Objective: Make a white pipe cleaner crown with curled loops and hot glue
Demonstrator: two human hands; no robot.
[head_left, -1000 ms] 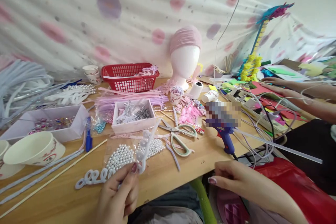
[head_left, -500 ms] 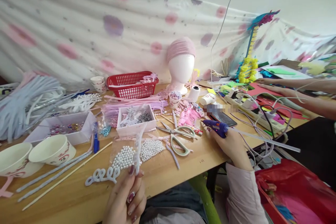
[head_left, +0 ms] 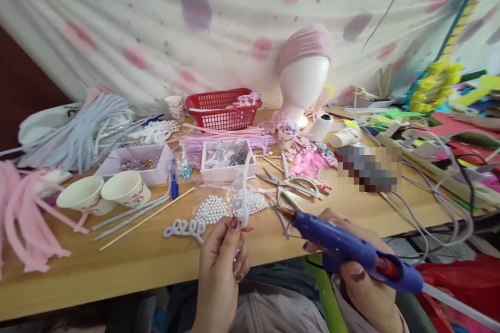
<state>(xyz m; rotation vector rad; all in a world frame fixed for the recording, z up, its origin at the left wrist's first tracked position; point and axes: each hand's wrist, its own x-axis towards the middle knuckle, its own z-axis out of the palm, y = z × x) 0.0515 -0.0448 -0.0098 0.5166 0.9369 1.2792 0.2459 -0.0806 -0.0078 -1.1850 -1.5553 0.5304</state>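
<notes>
Fuzzy strip (head_left: 245,187), pale and held upright, has its lower end between the thumb and forefinger of the left hand (head_left: 226,255), which is nearly closed, its other fingers curled in; round see-through pieces sit along the strip's left edge. A white cloth (head_left: 148,21) with pink and purple spots hangs beyond both hands. In front of it, the wooden counter (head_left: 136,276) spreads out past the hands and to the left of the left hand. The white foam head (head_left: 302,83), with a pink wrap on top, stands upright beyond the hands. The right hand (head_left: 365,281) is closed round the blue glue gun (head_left: 339,244), whose nozzle points toward the strip but is apart from it. A red basket (head_left: 211,120) is well beyond the left hand, and a white box (head_left: 228,174) of silvery bits is nearer to it. Left of the left hand, two paper cups (head_left: 127,192) stand in front of a second box (head_left: 166,164) holding coloured gems. The open scissors (head_left: 292,184) lie on the counter beyond the hands, partly behind the gun's nozzle. A curled strip (head_left: 183,228) lies just left of the left hand, and a blue pen (head_left: 174,182) farther off. Smallest are the white beads (head_left: 211,210), just beyond the left hand.
</notes>
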